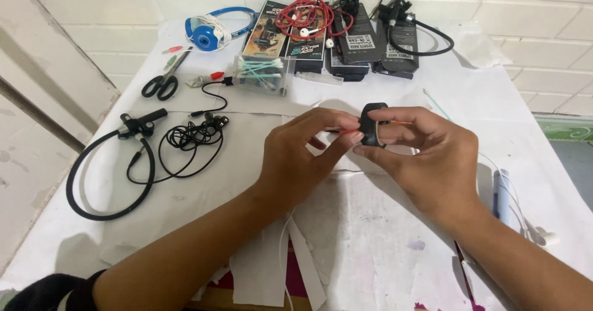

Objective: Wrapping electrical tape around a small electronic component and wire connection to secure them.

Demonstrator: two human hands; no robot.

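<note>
From the head camera I look down on a table covered with white paper. My right hand pinches a small black plastic earpiece-like part between thumb and fingertips, raised just above the middle of the table, turned so its face meets my other hand. My left hand closes its thumb and forefinger on a thin orange-tipped stick, the tip touching the black part; held that way, I judge it lets the tip work on the part's surface while the right hand steadies it. Both grips are closed, one on the part, one on the stick.

Everything else lies back from the hands, so the centre stays free. To the left rests a black neckband headset with a rubber loop, and just beside it a tangle of black wired earphones. Beyond them sit black-handled scissors and blue over-ear headphones. A clear plastic box of green-tipped swabs stands straight ahead of the hands, within easy reach. Along the wall are dark flat retail packs, with red earphone cable coiled on top. At my right, a pale blue pen-shaped tube lies near the table edge, next to a white cable.
</note>
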